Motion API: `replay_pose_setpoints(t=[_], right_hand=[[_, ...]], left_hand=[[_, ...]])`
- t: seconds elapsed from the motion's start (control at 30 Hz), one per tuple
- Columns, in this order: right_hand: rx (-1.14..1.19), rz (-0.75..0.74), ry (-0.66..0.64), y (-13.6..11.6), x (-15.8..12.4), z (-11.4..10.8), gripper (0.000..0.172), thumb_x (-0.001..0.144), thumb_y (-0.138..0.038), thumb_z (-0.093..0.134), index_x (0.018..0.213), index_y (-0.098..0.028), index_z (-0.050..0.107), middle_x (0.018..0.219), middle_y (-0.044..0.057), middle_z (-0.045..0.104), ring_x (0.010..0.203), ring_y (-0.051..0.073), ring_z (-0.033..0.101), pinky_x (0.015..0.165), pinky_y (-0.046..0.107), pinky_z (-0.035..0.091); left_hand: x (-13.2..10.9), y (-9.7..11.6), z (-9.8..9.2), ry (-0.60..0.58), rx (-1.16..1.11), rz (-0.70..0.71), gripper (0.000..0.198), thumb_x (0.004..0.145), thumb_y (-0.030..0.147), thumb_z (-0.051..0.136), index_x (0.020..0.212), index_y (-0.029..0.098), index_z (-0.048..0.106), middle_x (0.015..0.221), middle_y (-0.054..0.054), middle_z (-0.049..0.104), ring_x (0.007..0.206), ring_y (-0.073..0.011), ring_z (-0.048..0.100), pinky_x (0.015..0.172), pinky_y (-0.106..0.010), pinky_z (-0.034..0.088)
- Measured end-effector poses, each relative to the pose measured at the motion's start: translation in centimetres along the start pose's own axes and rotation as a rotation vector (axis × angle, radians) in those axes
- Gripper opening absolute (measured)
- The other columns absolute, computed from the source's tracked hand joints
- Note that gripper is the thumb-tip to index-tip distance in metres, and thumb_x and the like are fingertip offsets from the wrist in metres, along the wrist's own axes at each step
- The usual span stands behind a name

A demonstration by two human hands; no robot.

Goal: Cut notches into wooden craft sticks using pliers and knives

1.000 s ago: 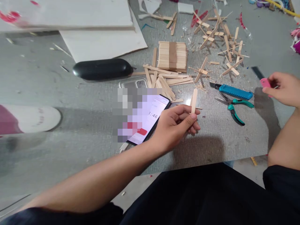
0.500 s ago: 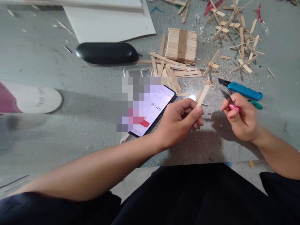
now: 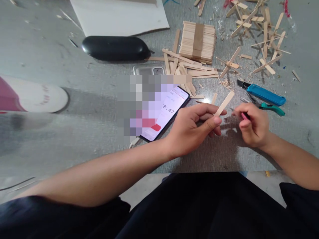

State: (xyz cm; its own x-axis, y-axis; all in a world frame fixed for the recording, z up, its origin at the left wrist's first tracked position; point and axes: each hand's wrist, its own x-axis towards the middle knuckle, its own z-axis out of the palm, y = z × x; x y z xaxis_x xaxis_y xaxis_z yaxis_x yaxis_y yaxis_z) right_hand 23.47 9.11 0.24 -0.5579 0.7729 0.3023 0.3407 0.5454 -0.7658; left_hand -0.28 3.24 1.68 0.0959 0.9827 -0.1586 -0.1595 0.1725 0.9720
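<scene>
My left hand point(image 3: 194, 127) pinches a wooden craft stick point(image 3: 224, 103) between thumb and fingers, with the stick's free end tilted up to the right. My right hand point(image 3: 253, 124) is closed on a small pink-handled knife point(image 3: 245, 116), whose tip points left at the stick, close to it. Both hands hover over the grey table point(image 3: 74, 99), just right of a phone point(image 3: 166, 114) showing a timer.
Loose sticks point(image 3: 184, 71) and a banded stick bundle point(image 3: 198, 42) lie beyond the phone. Glued stick crosses point(image 3: 259, 36) lie scattered at the far right. A blue utility knife point(image 3: 265, 94) and green pliers point(image 3: 270, 107) rest right of my hands. A black case point(image 3: 116, 48) and white sheet point(image 3: 119, 15) lie at the back.
My right hand came in from the far right with the pink knife and now sits close beside the stick. The left hand tilted the stick to the right. The view shifted slightly.
</scene>
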Motion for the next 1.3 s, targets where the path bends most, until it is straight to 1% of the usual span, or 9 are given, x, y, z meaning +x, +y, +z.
replay_pose_setpoints(t=[0.13, 0.2, 0.37, 0.57, 0.67, 0.77, 0.87, 1.1, 1.3], right_hand=[[-0.038, 0.049, 0.166, 0.2, -0.4, -0.2, 0.048, 0.116, -0.074, 0.048, 0.108, -0.033, 0.072, 0.081, 0.003, 0.062, 0.063, 0.021, 0.053, 0.060, 0.043, 0.041], [-0.023, 0.064, 0.194, 0.3, -0.5, 0.0, 0.046, 0.117, -0.072, 0.048, 0.107, -0.033, 0.070, 0.079, 0.003, 0.061, 0.063, 0.022, 0.053, 0.061, 0.044, 0.042], [0.050, -0.028, 0.184, 0.4, -0.6, 0.6, 0.035, 0.116, -0.066, 0.056, 0.112, -0.034, 0.069, 0.082, 0.001, 0.063, 0.059, 0.018, 0.049, 0.058, 0.041, 0.039], [0.025, -0.146, 0.250, 0.3, 0.1, 0.8, 0.022, 0.114, -0.052, 0.070, 0.108, -0.031, 0.066, 0.076, -0.005, 0.060, 0.056, 0.012, 0.045, 0.054, 0.035, 0.037], [0.032, -0.200, 0.228, 0.4, 0.4, 0.8, 0.022, 0.115, -0.052, 0.068, 0.111, -0.030, 0.066, 0.076, -0.006, 0.061, 0.053, 0.011, 0.045, 0.051, 0.032, 0.035], [0.039, -0.181, 0.171, 0.4, 0.4, 0.7, 0.036, 0.120, -0.062, 0.055, 0.112, -0.029, 0.068, 0.079, -0.005, 0.064, 0.054, 0.012, 0.048, 0.050, 0.031, 0.036], [-0.006, -0.139, 0.101, 0.1, 0.6, 0.4, 0.045, 0.122, -0.063, 0.049, 0.104, -0.027, 0.069, 0.076, -0.003, 0.062, 0.058, 0.012, 0.053, 0.053, 0.031, 0.038], [-0.073, -0.075, 0.050, -0.2, 0.8, 0.3, 0.039, 0.122, -0.054, 0.054, 0.101, -0.024, 0.068, 0.073, -0.005, 0.059, 0.057, 0.010, 0.050, 0.055, 0.030, 0.036], [-0.051, -0.044, 0.068, -0.3, 0.8, 0.4, 0.042, 0.120, -0.061, 0.057, 0.104, -0.025, 0.067, 0.073, -0.005, 0.057, 0.059, 0.011, 0.048, 0.056, 0.032, 0.035]], left_hand=[[-0.5, 0.1, -0.3, -0.065, -0.058, -0.012, 0.051, 0.097, 0.062, 0.094, 0.126, 0.021, 0.086, 0.067, -0.002, 0.081, 0.053, -0.0188, 0.073, 0.054, -0.030, 0.063], [-0.7, 0.0, -0.4, -0.079, -0.033, 0.014, 0.052, 0.099, 0.061, 0.093, 0.131, 0.021, 0.085, 0.068, -0.002, 0.082, 0.054, -0.0191, 0.073, 0.053, -0.030, 0.062], [-0.8, -0.3, -0.1, -0.021, 0.031, 0.087, 0.034, 0.103, 0.044, 0.090, 0.128, 0.021, 0.086, 0.070, -0.002, 0.083, 0.058, -0.0188, 0.077, 0.056, -0.028, 0.063], [-0.5, 0.0, 0.2, 0.024, 0.011, 0.041, 0.017, 0.100, 0.034, 0.090, 0.106, 0.020, 0.082, 0.070, 0.000, 0.081, 0.056, -0.0158, 0.076, 0.056, -0.026, 0.064], [-0.4, 0.2, 0.4, 0.018, -0.027, 0.007, 0.015, 0.097, 0.028, 0.089, 0.102, 0.020, 0.078, 0.070, 0.001, 0.083, 0.056, -0.0144, 0.076, 0.055, -0.024, 0.063], [-0.3, 0.3, 0.5, 0.045, -0.053, -0.013, 0.015, 0.096, 0.026, 0.088, 0.101, 0.021, 0.075, 0.070, 0.001, 0.083, 0.055, -0.0138, 0.075, 0.055, -0.023, 0.064], [-0.1, 0.3, 0.5, 0.080, -0.053, -0.024, 0.018, 0.096, 0.028, 0.089, 0.101, 0.021, 0.073, 0.069, 0.001, 0.083, 0.053, -0.0143, 0.075, 0.055, -0.024, 0.066], [-0.1, 0.1, 0.3, 0.090, -0.064, -0.033, 0.026, 0.097, 0.036, 0.092, 0.098, 0.021, 0.071, 0.076, -0.002, 0.085, 0.058, -0.0160, 0.078, 0.059, -0.027, 0.068], [0.2, -0.6, 0.1, 0.093, 0.056, 0.076, 0.012, 0.095, 0.029, 0.091, 0.096, 0.021, 0.082, 0.098, -0.006, 0.089, 0.076, -0.0165, 0.082, 0.067, -0.028, 0.066]])
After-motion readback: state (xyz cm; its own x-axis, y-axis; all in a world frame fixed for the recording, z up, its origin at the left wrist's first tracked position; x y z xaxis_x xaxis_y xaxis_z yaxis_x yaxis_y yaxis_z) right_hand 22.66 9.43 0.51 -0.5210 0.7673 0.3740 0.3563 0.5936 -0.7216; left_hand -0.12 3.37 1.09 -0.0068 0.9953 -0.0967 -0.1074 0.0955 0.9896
